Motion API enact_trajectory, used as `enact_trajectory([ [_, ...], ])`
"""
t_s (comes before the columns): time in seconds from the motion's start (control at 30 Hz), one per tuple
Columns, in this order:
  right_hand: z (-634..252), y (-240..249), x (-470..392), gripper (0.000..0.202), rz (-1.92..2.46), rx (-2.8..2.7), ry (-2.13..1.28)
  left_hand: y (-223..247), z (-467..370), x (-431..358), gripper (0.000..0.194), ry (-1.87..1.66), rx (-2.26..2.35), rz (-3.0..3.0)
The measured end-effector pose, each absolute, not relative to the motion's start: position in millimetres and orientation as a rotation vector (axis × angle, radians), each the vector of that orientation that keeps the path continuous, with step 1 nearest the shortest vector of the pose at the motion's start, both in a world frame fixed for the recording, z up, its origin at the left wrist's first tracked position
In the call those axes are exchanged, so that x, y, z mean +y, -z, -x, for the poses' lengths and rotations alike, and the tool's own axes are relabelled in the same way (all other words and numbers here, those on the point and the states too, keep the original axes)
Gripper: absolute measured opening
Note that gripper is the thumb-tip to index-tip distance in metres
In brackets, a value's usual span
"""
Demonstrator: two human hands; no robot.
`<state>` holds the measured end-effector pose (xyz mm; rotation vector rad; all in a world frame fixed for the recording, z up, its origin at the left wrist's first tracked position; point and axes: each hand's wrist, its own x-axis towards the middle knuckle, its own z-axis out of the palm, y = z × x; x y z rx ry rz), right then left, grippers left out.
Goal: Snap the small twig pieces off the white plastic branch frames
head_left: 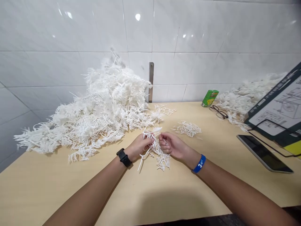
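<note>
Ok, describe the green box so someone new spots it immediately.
Find the tiled wall behind the wooden table. Where they meet, right of the metal bracket, a small green box stands just behind the black-framed glasses. Unlike the white piles on either side, it's bright green with a yellow patch.

On the pale wooden table (70,194), a large heap of white branching plastic strands (101,110) lies left, before the white tiled wall (188,69). A loose white strand bunch (161,155) is between the left hand (138,147) and right hand (173,146). Behind the right hand is a small white stick pile (188,129). Farther right, black-framed glasses (218,111) lie before a small green carton (210,98); a black-screened flat device (264,153) lies before a dark green printed box (278,108).
</note>
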<state>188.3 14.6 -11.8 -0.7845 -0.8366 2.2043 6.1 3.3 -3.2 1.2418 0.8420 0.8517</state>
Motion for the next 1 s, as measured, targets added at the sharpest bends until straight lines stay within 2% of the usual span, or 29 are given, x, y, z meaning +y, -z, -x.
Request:
enact_trajectory([
  [0.27,-185.0,11.9,6.3,0.028,1.012,-1.163,-1.911,6.1,-5.8,5.0,0.02,-0.869,0.904,-1.3],
  [0.63,-175.3,16.3,3.4,0.042,1.075,-1.501,-1.523,5.7,-7.8,2.5,0.036,-0.917,0.891,-1.332],
  [0.77,-177.1,19.6,5.5,0.042,0.979,-1.551,-1.578,7.6,-6.6,2.9,0.035,-0.893,0.888,-1.31],
  [1.0,-178.6,12.6,0.6,0.033,0.965,-1.406,-1.811,5.2,-6.5,1.5,0.022,-0.815,0.746,-1.224],
])
